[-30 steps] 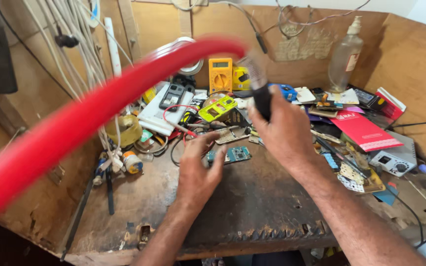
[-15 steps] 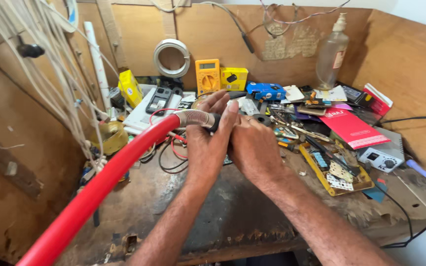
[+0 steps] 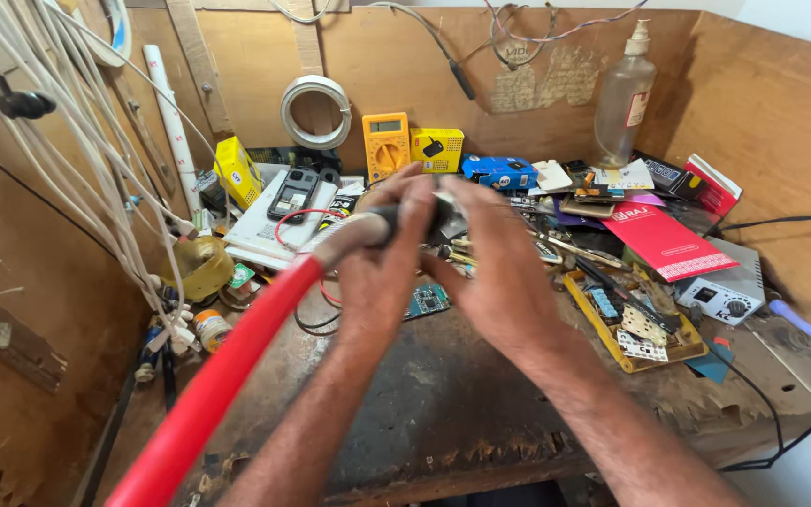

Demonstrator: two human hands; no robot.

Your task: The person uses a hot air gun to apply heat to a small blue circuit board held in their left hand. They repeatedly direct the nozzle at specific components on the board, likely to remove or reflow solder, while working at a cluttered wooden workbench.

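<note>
Since half a second ago the red hose (image 3: 227,376) has dropped lower and its grey end now sits level between both hands, above the middle of the surface (image 3: 443,413). The left hand (image 3: 382,272) has its grip wrapped closed around the hose's dark tip; the right hand (image 3: 499,272) has come in close, fingers curled at that same tip, though whether it clamps it I cannot tell. A small circuit board (image 3: 427,301) lies just below them. Both hands appear to be working the hose end.
</note>
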